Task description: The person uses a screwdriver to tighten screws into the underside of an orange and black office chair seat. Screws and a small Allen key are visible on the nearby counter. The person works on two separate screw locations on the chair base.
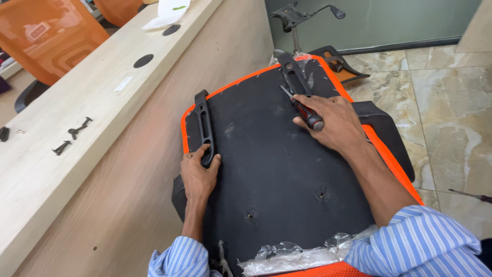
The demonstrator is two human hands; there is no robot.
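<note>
On the far left, a few loose black screws (73, 134) lie on the pale wooden counter (102, 97), well apart from my work. Against the counter's side panel rests the upturned chair seat (277, 174), black underside facing me, orange trim round its edge.

My left hand (199, 173) grips the lower end of the black armrest bracket (204, 127) along the seat's left edge; my fingers (207, 152) are curled through its slot and closed round it, holding seat and bracket steady.

Further right, my right hand (330, 123) is closed round the red-and-black handle of a screwdriver (303, 110). Its shaft points up toward the second black bracket (292, 76) near the seat's top edge, the tip at or just beside the bracket's lower end; I cannot tell whether it sits in a screw head.

I judge this to be the fastening step on the right-hand bracket. The next move, I think, calls for seating the tip squarely, pressing down and turning while my left hand keeps the seat from sliding.

On the tiled floor beyond stands the chair mechanism (297, 18).
</note>
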